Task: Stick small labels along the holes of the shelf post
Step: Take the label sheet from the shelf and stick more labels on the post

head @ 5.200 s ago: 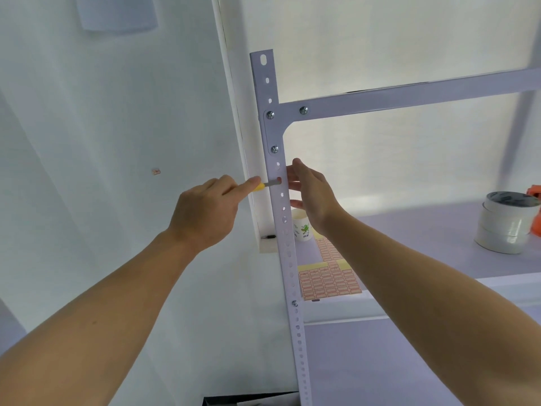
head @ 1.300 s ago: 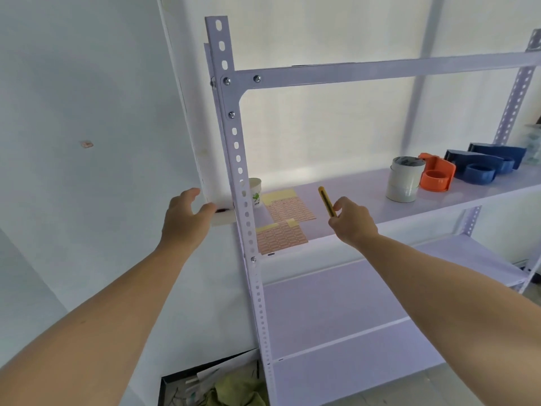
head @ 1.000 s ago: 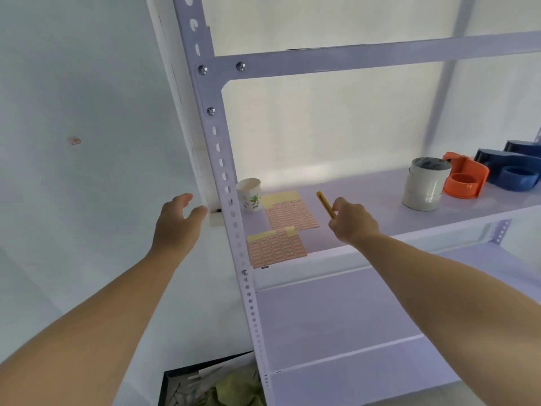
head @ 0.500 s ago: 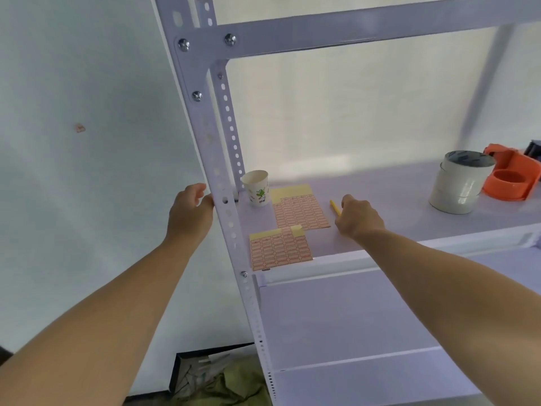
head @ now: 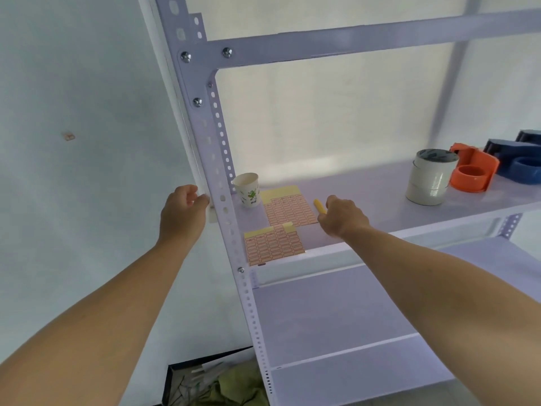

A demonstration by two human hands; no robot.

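Shelf post (head: pixel 218 184): L hand (head: pixel 183 213) loose-curled, touching edge; R hand (head: pixel 342 219) grips yellow tool (head: pixel 319 206).

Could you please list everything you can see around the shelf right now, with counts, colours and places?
shelf post: one, pale lilac, perforated, left front of the rack
shelf: one, pale lilac, at hand height
label sheets: two, orange labels on yellow backing, flat on the shelf by the post
paper cup: one, white with green print, behind the sheets
tape rolls: one stack, whitish, right on the shelf
orange dispenser: one, beside the rolls
blue dispensers: seemingly two, far right
black box: one, on the floor, green cloth inside
yellow tool: one, in the right hand
left hand: at the post's left edge
right hand: over the shelf, holding the tool
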